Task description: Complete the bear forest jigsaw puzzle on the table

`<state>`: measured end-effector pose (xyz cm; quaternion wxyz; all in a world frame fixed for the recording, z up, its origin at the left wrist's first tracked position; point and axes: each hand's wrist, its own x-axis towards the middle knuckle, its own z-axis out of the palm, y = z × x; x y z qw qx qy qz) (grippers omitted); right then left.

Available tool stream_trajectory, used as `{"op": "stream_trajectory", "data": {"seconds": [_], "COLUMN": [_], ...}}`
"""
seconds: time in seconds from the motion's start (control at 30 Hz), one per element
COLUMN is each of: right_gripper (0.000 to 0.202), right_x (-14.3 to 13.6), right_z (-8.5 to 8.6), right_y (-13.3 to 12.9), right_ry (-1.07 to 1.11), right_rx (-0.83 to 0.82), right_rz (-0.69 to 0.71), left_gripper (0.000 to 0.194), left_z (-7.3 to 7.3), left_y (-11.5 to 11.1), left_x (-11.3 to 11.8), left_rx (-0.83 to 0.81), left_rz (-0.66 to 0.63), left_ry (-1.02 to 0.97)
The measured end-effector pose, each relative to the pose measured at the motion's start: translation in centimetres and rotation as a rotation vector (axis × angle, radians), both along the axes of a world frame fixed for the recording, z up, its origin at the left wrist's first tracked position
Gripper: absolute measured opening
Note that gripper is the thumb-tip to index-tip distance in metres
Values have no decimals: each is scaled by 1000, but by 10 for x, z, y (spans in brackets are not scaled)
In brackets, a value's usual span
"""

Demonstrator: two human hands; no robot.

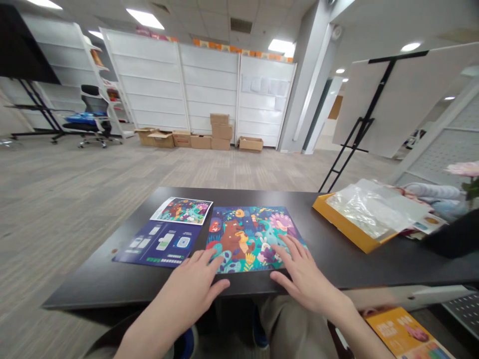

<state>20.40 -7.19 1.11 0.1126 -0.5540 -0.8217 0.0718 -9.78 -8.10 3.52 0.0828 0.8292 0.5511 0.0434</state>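
Observation:
A colourful animal picture [258,229], which looks like a jigsaw puzzle, lies flat on the dark table [149,286] in front of me. It shows a brown bear, a white rabbit and a pink peacock. My left hand [198,276] rests at its lower left corner, fingers spread, thumb over the bare tabletop. Across its lower right part lies my right hand [299,269], also open, with fingertips on the picture. Left of the picture, a smaller printed card [183,211] with the same scene overlaps a dark blue leaflet [160,244]. Neither hand grips anything.
A yellow box [348,229] at the right holds clear plastic wrap [362,204]. Behind it sit rolled cloths [432,191] and a pink flower [464,168]. An orange box [404,331] is below, right. Beyond the table stand a stand-mounted board [396,99] and cardboard boxes [220,132].

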Motion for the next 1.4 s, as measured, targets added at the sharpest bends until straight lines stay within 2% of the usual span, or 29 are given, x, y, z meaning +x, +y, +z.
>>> {"op": "stream_trajectory", "data": {"seconds": [0.1,0.2,0.4,0.6,0.83,0.97,1.13,1.4], "right_gripper": [69,72,77,77,74,75,75,72], "right_x": [-8,-11,-8,-3,2,4,4,2], "right_z": [-8,-14,-21,-25,-23,-27,-32,-25], "right_y": [2,12,35,61,96,107,111,108], "right_ry": [-53,-76,-94,-123,-138,-112,-100,-77], "right_rx": [3,-36,-47,18,23,51,63,87], "right_rz": [-108,-143,-127,-140,-150,-180,-203,-196], "left_gripper": [57,62,71,66,58,50,46,43], "left_z": [-6,-10,-19,-23,-21,-21,-16,-7], "left_y": [-11,-15,-1,28,61,76,85,85], "left_x": [7,12,13,19,38,49,60,64], "left_rx": [-25,-54,-34,39,95,117,122,82], "left_rz": [37,43,21,31,62,96,141,141], "left_ry": [32,44,49,25,29,37,68,122]}}
